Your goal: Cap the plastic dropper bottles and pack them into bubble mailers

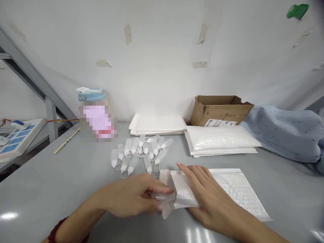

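My left hand (pixel 136 195) is closed at the mouth of a white bubble mailer (pixel 186 192), its thumb and forefinger around a small translucent plastic bottle (pixel 164 196), mostly hidden by the fingers. My right hand (pixel 205 192) grips the mailer, with fingers across the top and thumb along the near edge. The mailer's flap is open and faces left; its far end lies on the grey table to the right. Just beyond my left hand lies a loose group of small translucent squeeze bottles (pixel 134 145) with white tethered caps.
A stack of white bubble mailers (pixel 222 138) lies at the right, before an open cardboard box (pixel 220 111). Flat white mailers (pixel 159 125) rest by the wall. A blue-lidded container (pixel 91 95) stands back left, a thin stick (pixel 66 141) nearby. Blue fabric (pixel 283 131) lies far right.
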Demonstrator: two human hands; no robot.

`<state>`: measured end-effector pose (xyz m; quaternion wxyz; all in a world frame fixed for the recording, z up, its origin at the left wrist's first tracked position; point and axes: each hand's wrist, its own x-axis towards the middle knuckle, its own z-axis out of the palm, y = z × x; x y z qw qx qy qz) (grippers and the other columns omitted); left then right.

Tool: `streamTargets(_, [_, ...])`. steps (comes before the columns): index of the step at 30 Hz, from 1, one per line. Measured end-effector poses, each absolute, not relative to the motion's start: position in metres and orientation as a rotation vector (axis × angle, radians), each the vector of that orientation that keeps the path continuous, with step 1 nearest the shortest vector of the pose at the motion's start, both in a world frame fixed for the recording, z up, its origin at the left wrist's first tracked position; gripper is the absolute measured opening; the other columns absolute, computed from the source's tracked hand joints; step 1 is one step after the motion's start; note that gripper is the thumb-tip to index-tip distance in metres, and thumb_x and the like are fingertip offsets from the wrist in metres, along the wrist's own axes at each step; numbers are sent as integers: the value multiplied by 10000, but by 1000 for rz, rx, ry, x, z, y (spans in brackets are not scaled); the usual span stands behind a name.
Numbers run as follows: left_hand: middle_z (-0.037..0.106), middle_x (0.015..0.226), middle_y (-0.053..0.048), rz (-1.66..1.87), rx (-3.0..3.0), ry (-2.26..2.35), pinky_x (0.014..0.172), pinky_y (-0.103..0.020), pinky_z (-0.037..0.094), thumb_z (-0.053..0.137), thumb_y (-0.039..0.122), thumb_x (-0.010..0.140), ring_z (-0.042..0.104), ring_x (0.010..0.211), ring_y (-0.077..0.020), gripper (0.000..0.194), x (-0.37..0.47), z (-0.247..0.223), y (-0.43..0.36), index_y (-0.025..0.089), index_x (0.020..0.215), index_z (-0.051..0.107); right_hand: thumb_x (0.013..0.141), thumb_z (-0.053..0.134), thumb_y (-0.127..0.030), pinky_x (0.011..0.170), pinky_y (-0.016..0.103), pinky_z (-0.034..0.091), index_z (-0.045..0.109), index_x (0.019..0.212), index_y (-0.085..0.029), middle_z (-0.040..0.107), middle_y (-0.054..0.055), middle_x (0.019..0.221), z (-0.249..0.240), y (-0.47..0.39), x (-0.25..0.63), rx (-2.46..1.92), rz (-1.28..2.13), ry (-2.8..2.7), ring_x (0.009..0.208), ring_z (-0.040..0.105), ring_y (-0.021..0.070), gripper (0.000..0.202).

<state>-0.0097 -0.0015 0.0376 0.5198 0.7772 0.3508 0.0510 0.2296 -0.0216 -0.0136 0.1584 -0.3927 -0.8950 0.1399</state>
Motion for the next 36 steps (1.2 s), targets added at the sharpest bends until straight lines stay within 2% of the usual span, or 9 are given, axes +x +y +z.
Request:
streamTargets(3, [672, 826, -8, 66, 1672, 735, 709, -227, 460, 524, 245, 852, 596, 775, -150, 201, -10, 39, -1, 213, 937, 704, 696, 518, -95, 939, 534, 356, 152, 1445, -181, 495, 126, 1175, -12, -21, 230, -1081, 422, -2576, 1070, 451, 294, 838])
streamTargets(7, [715, 828, -12, 187, 1456, 848, 746, -256, 475, 584, 260, 827, 618, 745, -143, 285, -11, 33, 3, 244, 1094, 683, 721, 523, -95, 953, 536, 341, 131, 1444, -172, 496, 130, 1176, -10, -22, 230, -1049, 458, -2587, 1083, 445, 292, 826])
streamTargets(13, [731, 924, -18, 301, 1303, 917, 840, -320, 475, 641, 219, 759, 651, 844, -173, 341, -9, 28, 5, 233, 1096, 687, 730, 535, -124, 964, 535, 337, 75, 1447, -177, 479, 131, 1206, -10, -22, 229, -1083, 483, -2597, 1119, 430, 292, 854])
streamTargets(15, [726, 903, -3, 296, 1326, 969, 812, -298, 466, 646, 203, 733, 641, 850, -181, 341, -6, 25, 4, 226, 1069, 701, 723, 535, -118, 967, 535, 335, 65, 1447, -176, 477, 133, 1213, -10, -24, 229, -1087, 474, -2598, 1126, 426, 294, 866])
streamTargets(21, [587, 600, 50, 258, 1546, 1046, 535, -207, 326, 616, 131, 661, 490, 584, -111, 204, 4, 19, -3, 168, 811, 750, 730, 543, -135, 983, 532, 320, 76, 1444, -163, 464, 139, 1228, -10, -27, 227, -1109, 448, -2617, 1146, 406, 299, 853])
streamTargets(24, [570, 593, 41, 250, 1621, 1152, 540, -204, 336, 650, 168, 645, 498, 594, -118, 148, 7, 16, -4, 155, 769, 730, 753, 561, -187, 987, 516, 320, 95, 1447, -151, 453, 142, 1237, -7, -24, 230, -1142, 446, -2630, 1151, 397, 298, 837])
streamTargets(29, [584, 637, 34, 250, 1769, 1256, 554, -189, 369, 652, 211, 649, 544, 617, -119, 105, 7, 7, -2, 152, 735, 665, 723, 675, -405, 955, 531, 334, 290, 1404, -181, 462, 126, 1193, 2, -16, 245, -1386, 529, -2660, 1099, 405, 324, 814])
streamTargets(33, [559, 605, 33, 199, 1880, 1265, 512, -190, 331, 626, 269, 680, 499, 570, -107, 122, 6, 7, -2, 151, 660, 604, 689, 701, -347, 942, 517, 339, 382, 1334, -183, 477, 111, 1147, 8, -14, 250, -1436, 602, -2676, 1057, 420, 310, 737])
streamTargets(36, [512, 540, 41, 183, 1904, 1234, 479, -188, 301, 561, 228, 685, 451, 521, -92, 129, 10, 11, -6, 153, 582, 542, 710, 671, -322, 898, 487, 373, 440, 1241, -174, 486, 109, 1120, 8, -15, 246, -1434, 647, -2661, 1013, 437, 295, 598])
